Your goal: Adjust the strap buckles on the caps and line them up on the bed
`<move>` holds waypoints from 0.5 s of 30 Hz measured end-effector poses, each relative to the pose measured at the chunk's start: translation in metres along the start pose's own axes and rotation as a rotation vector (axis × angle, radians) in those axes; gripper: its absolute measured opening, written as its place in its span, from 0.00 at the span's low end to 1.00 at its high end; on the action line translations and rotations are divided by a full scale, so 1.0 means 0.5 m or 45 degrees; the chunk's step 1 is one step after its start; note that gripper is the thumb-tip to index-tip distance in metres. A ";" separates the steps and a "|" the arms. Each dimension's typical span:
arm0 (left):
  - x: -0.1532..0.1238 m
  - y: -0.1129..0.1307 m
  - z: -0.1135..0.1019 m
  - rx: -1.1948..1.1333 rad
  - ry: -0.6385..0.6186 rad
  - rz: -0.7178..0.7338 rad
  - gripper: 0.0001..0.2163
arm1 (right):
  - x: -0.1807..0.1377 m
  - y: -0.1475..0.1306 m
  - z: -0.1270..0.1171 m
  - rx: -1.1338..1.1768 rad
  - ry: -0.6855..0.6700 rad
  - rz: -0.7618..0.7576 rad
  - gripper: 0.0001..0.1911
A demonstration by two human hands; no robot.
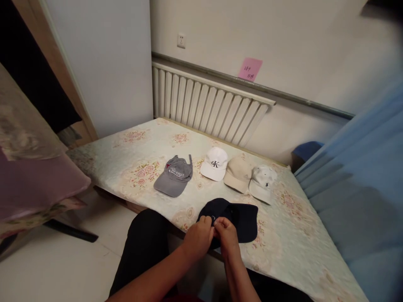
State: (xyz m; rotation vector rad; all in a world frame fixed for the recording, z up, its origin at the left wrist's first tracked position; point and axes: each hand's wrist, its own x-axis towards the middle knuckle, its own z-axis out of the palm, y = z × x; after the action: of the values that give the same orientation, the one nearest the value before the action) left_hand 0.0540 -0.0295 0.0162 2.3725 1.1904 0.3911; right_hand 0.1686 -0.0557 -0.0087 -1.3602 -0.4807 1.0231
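Observation:
A dark navy baseball cap lies at the near edge of the floral-covered surface, its brim pointing right. My left hand is closed on the cap's near side, fingers bent in a pinch. Right beside it, my right hand pinches the cap at nearly the same spot; a small light-coloured bit shows between the hands, too small to name. Beyond the hands sit a grey cap with white lettering, a white cap with black letters, a beige cap and an off-white cap.
The caps rest on a pale floral cloth. Behind stands a white radiator, with a pink note above it. A blue curtain hangs at right. Pink fabric covers something at left, and my dark-clad knee is below.

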 end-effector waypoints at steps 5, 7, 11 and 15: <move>-0.002 0.008 -0.007 0.032 -0.039 -0.013 0.10 | -0.012 -0.009 0.010 -0.096 -0.051 -0.080 0.13; -0.004 0.008 -0.005 -0.009 -0.028 0.001 0.10 | -0.013 -0.012 0.011 -0.170 -0.048 -0.095 0.14; -0.011 0.000 0.006 -0.188 0.035 0.046 0.09 | -0.007 -0.010 0.007 -0.279 -0.020 -0.102 0.13; -0.013 -0.013 0.018 -0.394 0.086 0.084 0.08 | 0.002 -0.002 -0.001 -0.256 0.052 -0.117 0.11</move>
State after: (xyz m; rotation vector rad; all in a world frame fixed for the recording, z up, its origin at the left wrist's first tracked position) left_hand 0.0497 -0.0337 0.0047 2.1474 1.0004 0.6338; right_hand 0.1699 -0.0552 -0.0082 -1.5194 -0.6234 0.8881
